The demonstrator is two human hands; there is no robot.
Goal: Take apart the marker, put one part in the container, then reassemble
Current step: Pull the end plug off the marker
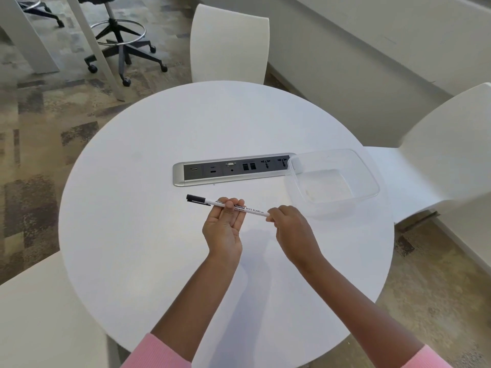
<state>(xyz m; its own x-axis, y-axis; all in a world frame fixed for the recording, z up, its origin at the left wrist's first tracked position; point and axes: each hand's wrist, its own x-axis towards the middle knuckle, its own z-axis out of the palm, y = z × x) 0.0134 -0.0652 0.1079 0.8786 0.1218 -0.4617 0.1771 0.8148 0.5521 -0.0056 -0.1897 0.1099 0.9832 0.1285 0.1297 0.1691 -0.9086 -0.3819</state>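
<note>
The marker [252,210] is held level in the air above the surface [159,261], in front of the person, with both hands on it. The left hand [224,224] is turned palm up under the middle of the barrel, its fingertips curled over it. This cradles the marker and leaves the black cap [196,199] sticking out free to the left. The right hand [289,232] pinches the plain tail end between thumb and fingers, which seems meant to keep the barrel steady.

The cap is still seated, so the marker is whole and taking it apart has not begun. With the cap end exposed, it looks like the part meant to come off. One hand will probably have to move along to the cap while the other holds the barrel against the pull.

The clear container [326,184] sits on the surface to the right, near the right hand. Its far corner overlaps the end of the socket panel [233,168]. It is open-topped and within easy reach, so a part could be dropped in with only a short move. It seems to hold nothing, though a pale smear shows on its floor.
</note>
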